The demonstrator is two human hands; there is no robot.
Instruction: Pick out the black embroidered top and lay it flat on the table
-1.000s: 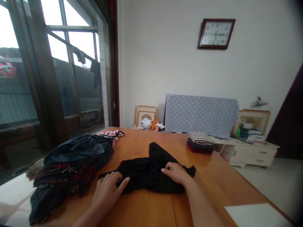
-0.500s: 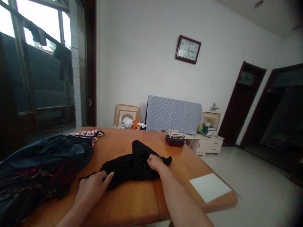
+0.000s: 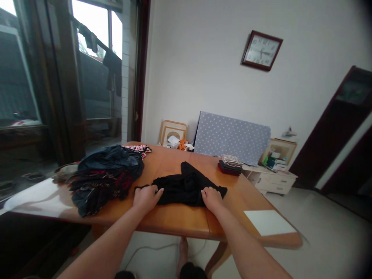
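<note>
A crumpled black garment (image 3: 186, 190) lies in the middle of the orange wooden table (image 3: 174, 219). My left hand (image 3: 147, 198) sits on its near left edge, with the fingers curled into the cloth. My right hand (image 3: 212, 198) holds the near right edge in the same way. To the left of my left hand is a heaped pile of dark clothes (image 3: 107, 174), with a red-and-white patterned piece (image 3: 136, 147) at its far end. A small folded stack of striped, dark and maroon clothes (image 3: 230, 166) lies at the far right of the table.
A white sheet (image 3: 269, 223) lies on the table's right corner. Behind the table are a dotted blue board (image 3: 231, 137), picture frames and a white drawer cabinet (image 3: 270, 182). Garments hang at the window on the left. My bare feet show on the floor below the table's near edge.
The view has tilted and shifted, showing more of the floor. My right hand has moved towards the near edge of the black garment, and the garment now lies more bunched between my hands.
</note>
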